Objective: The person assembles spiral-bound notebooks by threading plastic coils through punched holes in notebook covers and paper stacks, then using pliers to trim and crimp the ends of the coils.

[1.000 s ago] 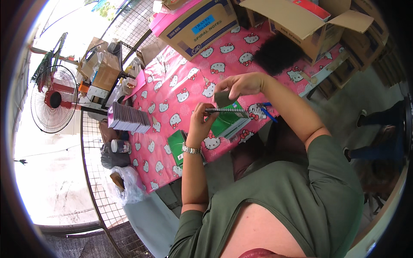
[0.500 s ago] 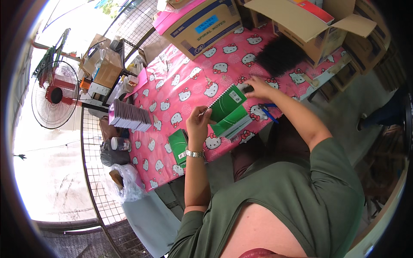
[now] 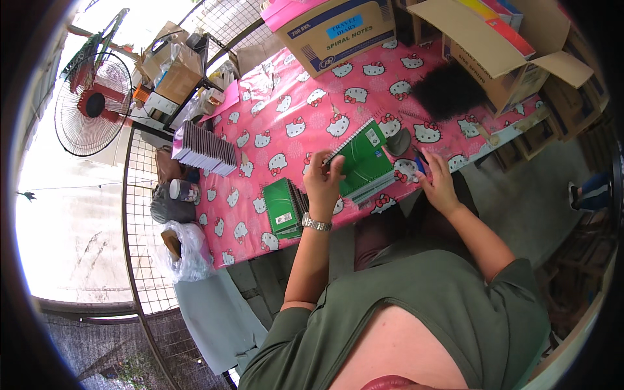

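Observation:
A green spiral notebook [image 3: 365, 159] lies aslant in front of me, its coil edge toward my left, with page edges of what looks like another notebook under its near side. My left hand [image 3: 323, 177] is beside the coil, thumb and fingers apart, holding nothing visible. At the notebook's right, my right hand [image 3: 440, 185] has its thumb and fingers around a blue-handled hand tool [image 3: 420, 166]; the palm hides most of it. A smooth grey rounded object [image 3: 399, 142] rests against the notebook's right end. Several green notebooks [image 3: 281, 207] are stacked left of my left wrist.
A row of bound notebooks [image 3: 203, 149] stands at the table's left. Bundled black coils [image 3: 448, 91] lie far right, beside an open carton [image 3: 487, 65]. A closed carton [image 3: 338, 39] sits at the back. A fan [image 3: 95, 104] and a plastic bag [image 3: 188, 250] are at left.
My right hand has let go of the grey object and come nearer, onto the blue-handled tool. The left fingers have loosened from the notebook's coil edge. The whole view has shifted.

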Demonstrator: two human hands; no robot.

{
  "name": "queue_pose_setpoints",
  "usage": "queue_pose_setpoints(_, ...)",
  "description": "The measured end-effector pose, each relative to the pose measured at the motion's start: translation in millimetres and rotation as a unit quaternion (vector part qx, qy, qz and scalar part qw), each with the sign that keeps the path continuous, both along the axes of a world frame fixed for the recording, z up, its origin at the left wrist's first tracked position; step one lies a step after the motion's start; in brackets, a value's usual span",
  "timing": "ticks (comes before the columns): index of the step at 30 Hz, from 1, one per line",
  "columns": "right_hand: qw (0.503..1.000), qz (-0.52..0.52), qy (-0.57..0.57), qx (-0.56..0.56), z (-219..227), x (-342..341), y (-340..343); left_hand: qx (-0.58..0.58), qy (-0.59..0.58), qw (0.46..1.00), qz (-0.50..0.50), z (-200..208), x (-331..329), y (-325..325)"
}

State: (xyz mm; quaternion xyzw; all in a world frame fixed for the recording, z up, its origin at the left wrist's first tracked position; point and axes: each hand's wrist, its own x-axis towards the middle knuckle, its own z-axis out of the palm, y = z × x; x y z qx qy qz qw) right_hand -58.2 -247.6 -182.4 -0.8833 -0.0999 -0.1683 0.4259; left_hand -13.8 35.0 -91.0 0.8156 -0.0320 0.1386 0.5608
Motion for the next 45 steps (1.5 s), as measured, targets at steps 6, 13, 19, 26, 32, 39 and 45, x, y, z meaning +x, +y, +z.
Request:
queue_pose_setpoints(6,0.98,0.168,-0.1,0.042,94.4,-6.4,52.6,-0.016,0.012,1.0,-0.003,-17.8,3.2,14.4)
queue_pose_setpoints(13,0.975,0.187,-0.122,0.02,119.0,-1.3,79.5,0.016,-0.053,0.998,-0.005,-3.3,-9.2,-2.5)
queue_pose_setpoints(19,0.975,0.172,-0.131,-0.056,123.2,4.2,87.7,-0.091,-0.03,0.995,-0.02,-16.9,-7.2,6.9)
queue_pose_setpoints(26,0.98,0.19,-0.006,0.057,117.8,-0.7,92.6,-0.007,-0.097,0.995,0.023,-18.9,-11.0,3.9)
queue_pose_setpoints(32,0.982,0.163,-0.089,0.039,114.0,-6.6,99.6,0.044,-0.123,0.99,0.057,-20.1,-12.5,2.6)
queue_pose_setpoints(39,0.981,0.167,-0.094,0.008,110.4,0.0,99.5,0.05,-0.151,0.985,0.068,-17.6,-14.2,0.4)
queue_pose_setpoints(45,0.735,0.317,0.407,0.44,111.0,10.2,90.4,0.023,-0.147,0.986,0.071,-6.9,-25.5,1.5)
